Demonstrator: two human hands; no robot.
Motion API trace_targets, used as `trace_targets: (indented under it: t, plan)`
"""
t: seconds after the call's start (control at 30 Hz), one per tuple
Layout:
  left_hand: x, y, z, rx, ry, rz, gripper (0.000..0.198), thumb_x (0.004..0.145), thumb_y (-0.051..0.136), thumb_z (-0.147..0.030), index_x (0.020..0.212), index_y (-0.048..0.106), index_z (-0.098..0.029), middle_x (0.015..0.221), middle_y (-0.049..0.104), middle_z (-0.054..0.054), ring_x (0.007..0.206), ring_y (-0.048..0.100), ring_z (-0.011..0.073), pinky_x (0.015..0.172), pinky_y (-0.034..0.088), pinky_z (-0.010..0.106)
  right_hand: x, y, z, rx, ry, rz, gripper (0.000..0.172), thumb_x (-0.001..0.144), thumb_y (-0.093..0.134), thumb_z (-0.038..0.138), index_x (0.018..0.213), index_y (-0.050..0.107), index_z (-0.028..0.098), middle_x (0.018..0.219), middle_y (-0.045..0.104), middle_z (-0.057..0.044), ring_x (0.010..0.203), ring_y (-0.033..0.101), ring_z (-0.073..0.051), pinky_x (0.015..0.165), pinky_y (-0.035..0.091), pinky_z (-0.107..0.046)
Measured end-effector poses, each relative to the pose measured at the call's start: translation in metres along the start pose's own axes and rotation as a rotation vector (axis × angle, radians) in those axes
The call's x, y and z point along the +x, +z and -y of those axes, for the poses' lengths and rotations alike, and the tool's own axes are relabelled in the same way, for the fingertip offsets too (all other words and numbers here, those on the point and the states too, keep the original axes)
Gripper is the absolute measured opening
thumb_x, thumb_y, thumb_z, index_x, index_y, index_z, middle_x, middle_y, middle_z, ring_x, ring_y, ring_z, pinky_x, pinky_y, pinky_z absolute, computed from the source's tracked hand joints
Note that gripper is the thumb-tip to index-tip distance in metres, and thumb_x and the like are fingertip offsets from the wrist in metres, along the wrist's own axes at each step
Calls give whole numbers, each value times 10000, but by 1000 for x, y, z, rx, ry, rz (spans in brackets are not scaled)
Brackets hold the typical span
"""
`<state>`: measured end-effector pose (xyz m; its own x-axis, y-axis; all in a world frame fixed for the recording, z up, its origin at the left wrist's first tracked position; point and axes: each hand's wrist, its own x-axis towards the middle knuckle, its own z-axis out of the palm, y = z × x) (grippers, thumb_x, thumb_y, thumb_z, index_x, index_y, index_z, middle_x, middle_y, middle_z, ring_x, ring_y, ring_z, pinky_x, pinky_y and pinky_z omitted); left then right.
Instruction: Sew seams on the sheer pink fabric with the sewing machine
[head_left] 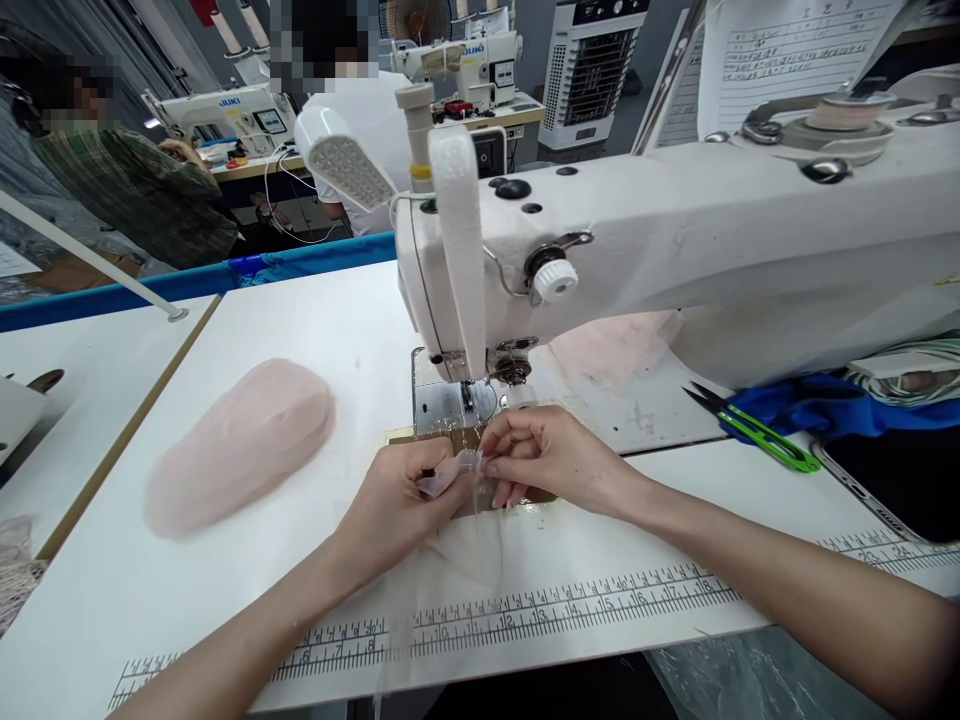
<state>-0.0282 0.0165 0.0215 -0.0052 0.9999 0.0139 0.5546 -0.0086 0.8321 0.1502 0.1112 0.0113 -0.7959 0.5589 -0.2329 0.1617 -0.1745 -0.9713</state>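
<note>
A piece of sheer pale fabric (pixel 461 545) hangs between my hands, just in front of the sewing machine's needle area. My left hand (pixel 409 490) is closed around a gathered part of it. With thumb and fingertips, my right hand (pixel 544 455) pinches the fabric's edge beside the left thumb. Behind my fingers are the presser foot (pixel 469 395) and metal needle plate (pixel 431 405) of the white sewing machine (pixel 637 220). The fabric's lower part drapes toward the table's front edge and is so see-through that its outline is hard to follow.
A pile of pale pink sheer fabric (pixel 244 445) lies left, and more pink fabric (pixel 615 345) sits under the machine arm. Green thread snips (pixel 757 430), blue cloth (pixel 825 405) and a phone (pixel 892 480) are at right. A ruler strip (pixel 570 610) runs along the front. Two people sit beyond.
</note>
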Motion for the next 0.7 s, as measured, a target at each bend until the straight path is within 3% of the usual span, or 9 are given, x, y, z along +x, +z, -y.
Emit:
trace_targets:
  t: [0.13, 0.2, 0.3, 0.47, 0.6, 0.7]
  plan:
    - [0, 0, 1, 17, -106, -12, 207, 839, 608, -376, 793, 487, -215, 536, 472, -77, 479, 361, 82, 473, 282, 212, -1, 2, -2, -6, -56, -46, 160, 791, 699, 301, 837, 623, 167, 700, 690, -1, 695, 702, -144, 666, 593, -268]
    - [0, 0, 2, 40, -124, -20, 190, 845, 604, -395, 902, 546, -223, 573, 575, -59, 484, 436, 95, 482, 324, 218, -2, 3, -1, -69, -98, -84, 128, 801, 687, 288, 824, 630, 176, 724, 695, 0, 702, 698, -139, 678, 587, -267]
    - [3, -1, 2, 66, -96, -29, 181, 841, 614, -401, 888, 620, -226, 721, 681, -20, 592, 563, 120, 546, 409, 229, -4, 5, 1, -223, -175, -147, 58, 811, 668, 242, 812, 650, 187, 776, 698, -2, 703, 682, -128, 647, 568, -242]
    - [4, -4, 2, 102, -140, 11, 247, 842, 605, -464, 897, 693, -240, 715, 690, -26, 542, 548, 108, 498, 407, 218, -5, 7, 2, -380, -291, -200, 54, 848, 619, 216, 812, 654, 197, 761, 684, 4, 679, 649, -121, 626, 545, -238]
    - [3, -2, 2, -28, -69, 13, 234, 866, 591, -423, 965, 725, -258, 911, 744, 0, 780, 671, 164, 663, 520, 256, -5, 7, 1, -374, -302, -201, 42, 842, 617, 189, 856, 655, 201, 796, 689, 2, 698, 653, -121, 649, 554, -243]
    - [3, 1, 3, -53, -68, -39, 229, 864, 596, -422, 949, 733, -260, 949, 751, 4, 829, 689, 175, 704, 549, 272, -5, 8, 0, -363, -296, -205, 56, 847, 612, 198, 878, 658, 205, 794, 688, 1, 690, 656, -121, 636, 556, -244]
